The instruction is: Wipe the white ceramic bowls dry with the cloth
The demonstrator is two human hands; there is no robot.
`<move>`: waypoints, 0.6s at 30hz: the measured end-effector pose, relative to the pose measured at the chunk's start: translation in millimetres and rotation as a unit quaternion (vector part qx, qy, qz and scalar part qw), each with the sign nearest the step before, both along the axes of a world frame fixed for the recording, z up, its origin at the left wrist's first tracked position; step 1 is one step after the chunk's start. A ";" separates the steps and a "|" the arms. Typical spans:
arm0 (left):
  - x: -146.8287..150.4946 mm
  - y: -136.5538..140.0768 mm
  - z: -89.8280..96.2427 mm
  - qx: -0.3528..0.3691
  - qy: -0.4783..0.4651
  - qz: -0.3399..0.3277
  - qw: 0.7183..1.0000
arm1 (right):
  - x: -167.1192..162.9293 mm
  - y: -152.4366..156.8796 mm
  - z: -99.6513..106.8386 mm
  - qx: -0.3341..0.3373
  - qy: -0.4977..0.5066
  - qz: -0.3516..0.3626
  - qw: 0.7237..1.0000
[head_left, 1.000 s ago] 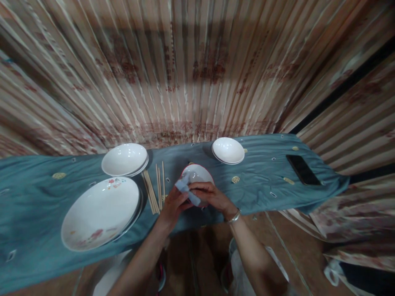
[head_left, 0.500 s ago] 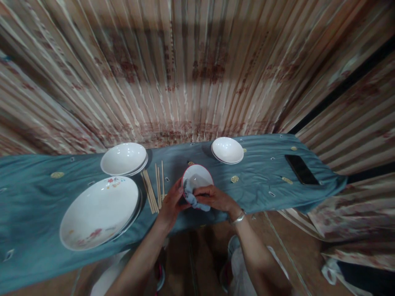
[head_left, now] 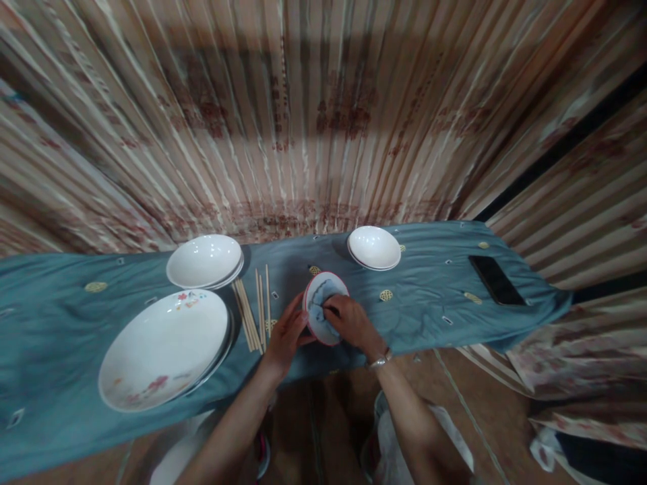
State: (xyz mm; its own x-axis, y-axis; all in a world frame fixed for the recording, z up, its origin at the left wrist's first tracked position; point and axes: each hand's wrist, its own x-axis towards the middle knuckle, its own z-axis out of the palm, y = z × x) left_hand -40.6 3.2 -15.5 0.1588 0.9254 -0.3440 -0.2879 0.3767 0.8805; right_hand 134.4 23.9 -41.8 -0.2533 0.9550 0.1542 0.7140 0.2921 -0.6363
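A small white bowl with a red rim (head_left: 309, 328) is tilted toward me over the front of the table. My left hand (head_left: 286, 335) grips it by its left side, fingers closed around the outside. Inside the bowl lies a light blue cloth (head_left: 317, 311), bunched against the inner wall. My right hand (head_left: 352, 323), with a silver bracelet at the wrist, pinches this cloth and presses it into the bowl. Its fingertips are partly hidden in the folds. Just left of my left hand, several wooden chopsticks (head_left: 245, 315) lie on the tablecloth.
Stacked large plates with flowers (head_left: 164, 350) stand at the front left, with stacked white bowls (head_left: 205, 261) behind them. Smaller stacked bowls (head_left: 374, 247) sit at the back. A black phone (head_left: 495, 279) lies to the right on the teal tablecloth (head_left: 419, 316). A pleated curtain (head_left: 323, 121) hangs behind.
The cloth has gone from the bowl's near rim to its inside, along with my right hand. The bowl is now turned more toward the right hand.
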 end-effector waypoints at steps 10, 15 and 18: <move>0.7 1.1 -5.1 0.010 -0.004 0.009 1.000 | -12.6 -5.1 -0.4 0.017 0.134 0.027 0.990; -0.5 2.0 -4.2 0.008 -0.003 0.009 1.000 | -12.6 -7.8 6.0 -0.082 0.248 0.092 0.961; -0.2 2.9 -2.3 0.002 0.005 0.017 1.000 | -17.3 -8.7 8.9 -0.133 0.332 0.082 0.930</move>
State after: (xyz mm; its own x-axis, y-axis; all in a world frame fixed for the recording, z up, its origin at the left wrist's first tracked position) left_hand -40.8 6.1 -17.9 0.1247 0.9316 -0.3414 -0.2912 0.3633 0.8850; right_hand 117.0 15.2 -33.0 -0.3314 0.9390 0.0923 0.0983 0.1316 -0.9864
